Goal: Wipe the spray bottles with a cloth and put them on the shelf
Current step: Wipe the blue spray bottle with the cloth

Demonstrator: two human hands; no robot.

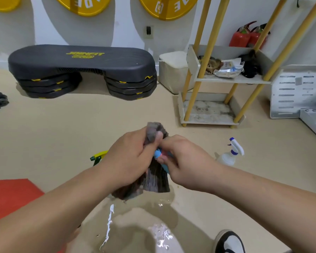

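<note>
- Just left of centre, a green-and-yellow spray bottle (pixel 98 156) lies on the floor (pixel 62 125). Only its trigger head shows from behind the left forearm, and it is evidently not shelved yet.
- Mid-frame, the left hand (pixel 130 157) is curled round a dark striped cloth (pixel 154 181), thumb pressed on its upper fold. The cloth wraps a blue spray bottle (pixel 158 153), leaving only the blue head and a pink part visible.
- The right hand (pixel 186 161) grips that blue head with curled fingers. Wiping of this bottle looks under way, held above the floor.
- Right of the hands, a white spray bottle (pixel 232 152) with a blue-and-white trigger stands on the floor, untouched.
- At the upper right, the shelf (pixel 232 80) carries rags and a packet but no visible spray bottle, so all the shelving seems still to come.
</note>
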